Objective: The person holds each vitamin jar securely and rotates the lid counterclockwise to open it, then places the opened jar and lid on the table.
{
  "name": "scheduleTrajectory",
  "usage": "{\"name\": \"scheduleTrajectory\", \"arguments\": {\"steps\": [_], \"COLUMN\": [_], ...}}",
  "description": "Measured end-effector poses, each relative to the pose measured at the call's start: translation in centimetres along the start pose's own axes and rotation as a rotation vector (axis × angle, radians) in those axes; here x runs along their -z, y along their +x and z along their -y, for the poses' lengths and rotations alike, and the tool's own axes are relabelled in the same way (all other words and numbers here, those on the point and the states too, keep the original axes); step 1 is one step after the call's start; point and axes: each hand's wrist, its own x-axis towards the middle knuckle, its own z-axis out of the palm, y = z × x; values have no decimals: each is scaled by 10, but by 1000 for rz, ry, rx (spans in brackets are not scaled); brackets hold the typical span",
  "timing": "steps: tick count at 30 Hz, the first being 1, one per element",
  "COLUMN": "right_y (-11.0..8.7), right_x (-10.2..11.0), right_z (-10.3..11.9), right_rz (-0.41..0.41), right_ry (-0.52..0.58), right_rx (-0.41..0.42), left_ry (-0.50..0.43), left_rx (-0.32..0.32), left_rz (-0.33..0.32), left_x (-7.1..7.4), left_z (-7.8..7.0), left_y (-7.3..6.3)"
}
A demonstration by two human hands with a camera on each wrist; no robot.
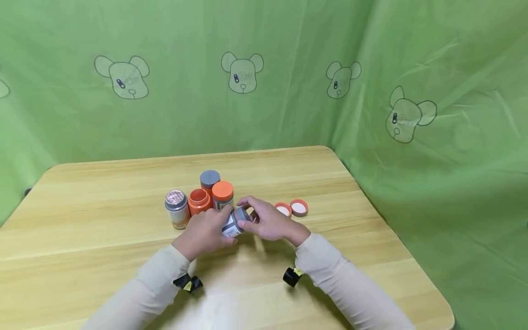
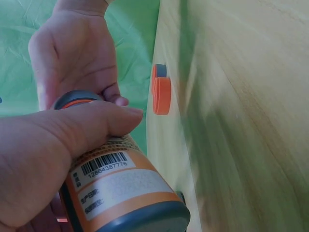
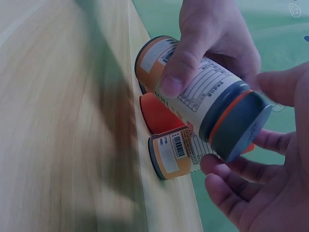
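Observation:
My left hand (image 1: 206, 231) grips a jar (image 3: 193, 89) by its body, thumb laid across the label, and holds it tilted above the table. The jar has a white and orange label with a barcode, a dark grey base and a dark grey cap (image 3: 244, 125) with an orange ring. Around that cap my right hand (image 1: 268, 220) spreads its fingers (image 3: 241, 186), thumb on one side and fingertips close to the rim on the other. Its palm stands apart from the cap's top in the right wrist view.
Left of the hands stand a foil-topped jar (image 1: 177, 211), an uncapped orange jar (image 1: 199, 201), a grey-capped jar (image 1: 210, 178) and an orange-capped jar (image 1: 222, 190). Two loose caps, one orange (image 2: 163, 96) and one grey (image 2: 161, 71), lie beyond the right hand. Green curtains (image 1: 284, 105) surround the table.

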Motion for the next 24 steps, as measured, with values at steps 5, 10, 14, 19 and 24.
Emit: {"name": "scheduleTrajectory", "arguments": {"steps": [5, 10, 14, 19, 24], "right_y": [2, 1, 1, -1, -1], "right_x": [0, -1, 0, -2, -2], "right_z": [0, 1, 0, -2, -1], "right_rz": [0, 4, 13, 14, 1], "right_ry": [-25, -4, 4, -1, 7], "right_rx": [-22, -51, -36, -12, -20], "left_ry": [-3, 2, 18, 28, 22], "left_rx": [-1, 0, -6, -5, 9], "left_rz": [0, 7, 8, 10, 14], "left_x": [2, 3, 2, 2, 2], "left_z": [0, -1, -1, -1, -1], "left_y": [1, 1, 0, -1, -2]}}
